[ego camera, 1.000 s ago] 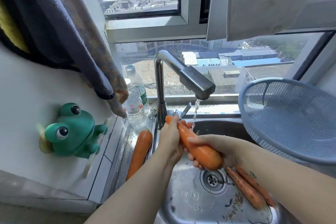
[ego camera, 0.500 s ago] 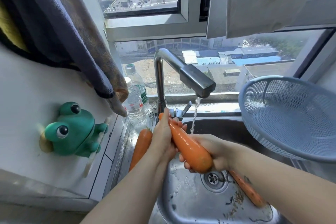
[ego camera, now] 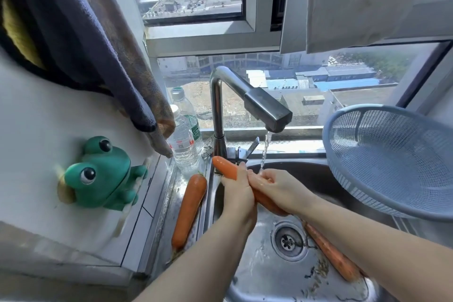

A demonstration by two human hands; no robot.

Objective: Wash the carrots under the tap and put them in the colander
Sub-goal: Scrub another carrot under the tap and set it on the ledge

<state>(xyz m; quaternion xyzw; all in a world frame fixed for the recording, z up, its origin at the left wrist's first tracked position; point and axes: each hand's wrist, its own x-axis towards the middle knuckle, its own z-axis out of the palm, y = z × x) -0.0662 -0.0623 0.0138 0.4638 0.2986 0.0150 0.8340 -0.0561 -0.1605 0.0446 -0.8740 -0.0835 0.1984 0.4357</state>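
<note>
While I rinsed, my left hand (ego camera: 239,193) and right hand (ego camera: 277,189) gripped the carrot (ego camera: 225,167) | axis far-left to near-right | colander (ego camera: 392,167) lay right, nearer right hand.

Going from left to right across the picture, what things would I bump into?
Green frog toy → carrot on the ledge → left hand → right hand (both grip the held carrot) → blue colander.
</note>
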